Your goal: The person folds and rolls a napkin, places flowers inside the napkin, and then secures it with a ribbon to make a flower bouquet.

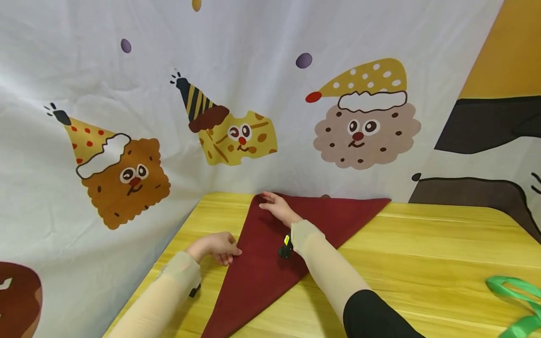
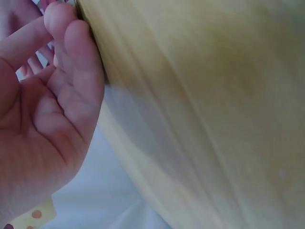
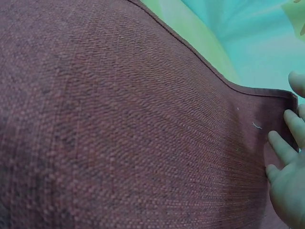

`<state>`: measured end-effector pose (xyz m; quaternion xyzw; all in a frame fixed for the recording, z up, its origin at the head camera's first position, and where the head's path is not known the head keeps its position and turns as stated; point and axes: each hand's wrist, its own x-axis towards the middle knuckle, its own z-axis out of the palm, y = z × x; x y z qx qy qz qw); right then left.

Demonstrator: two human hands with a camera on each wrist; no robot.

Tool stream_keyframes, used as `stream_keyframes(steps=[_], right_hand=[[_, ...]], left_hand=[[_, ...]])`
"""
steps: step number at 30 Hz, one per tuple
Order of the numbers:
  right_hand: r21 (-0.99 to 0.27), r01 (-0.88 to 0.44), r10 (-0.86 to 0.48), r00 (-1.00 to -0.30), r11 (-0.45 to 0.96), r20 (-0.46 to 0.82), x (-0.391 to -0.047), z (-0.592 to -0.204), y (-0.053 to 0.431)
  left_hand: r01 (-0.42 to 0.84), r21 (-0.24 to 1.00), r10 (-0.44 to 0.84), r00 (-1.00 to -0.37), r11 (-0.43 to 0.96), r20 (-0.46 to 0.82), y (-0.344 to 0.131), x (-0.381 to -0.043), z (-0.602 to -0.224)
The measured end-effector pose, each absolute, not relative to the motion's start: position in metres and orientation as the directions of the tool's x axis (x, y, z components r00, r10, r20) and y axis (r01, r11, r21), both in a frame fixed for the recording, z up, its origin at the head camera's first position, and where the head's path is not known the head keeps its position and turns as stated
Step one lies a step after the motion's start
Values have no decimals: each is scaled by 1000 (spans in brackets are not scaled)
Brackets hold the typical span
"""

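Observation:
A dark red cloth lies on the wooden table as a triangle, with one corner at the far left by the wall. My left hand is at its left edge, thumb and forefinger pinching the border. In the left wrist view the fingers of the left hand are curled, and the cloth is mostly hidden. My right hand touches the far left corner with relaxed fingers. The right wrist view shows the weave of the cloth up close, with the spread fingers of the right hand at its corner.
The yellow wooden table meets a white hanging fabric with cartoon biscuits along its far and left sides. A green ribbon lies at the right edge of the head view. Both wrists carry small dark cameras.

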<state>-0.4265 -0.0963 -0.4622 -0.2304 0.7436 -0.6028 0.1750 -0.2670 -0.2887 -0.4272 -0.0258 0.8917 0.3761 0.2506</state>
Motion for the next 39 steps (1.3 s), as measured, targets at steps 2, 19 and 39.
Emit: stream_keyframes(steps=[2,19,39], right_hand=[[-977,-134,-553,-833,167,20,-427,-463,-95],[-982,-119,-571,-821,150,12,-430,-467,-87],[-953,-216,-562,-825,213,61,-416,-450,-78]], left_hand=[[-238,677,156,-871,697,-467,-291,-267,-428],[-204,702,202,-870,682,-450,-288,-267,-432],[-182,694,193,-884,696,-425,-291,-264,-430]])
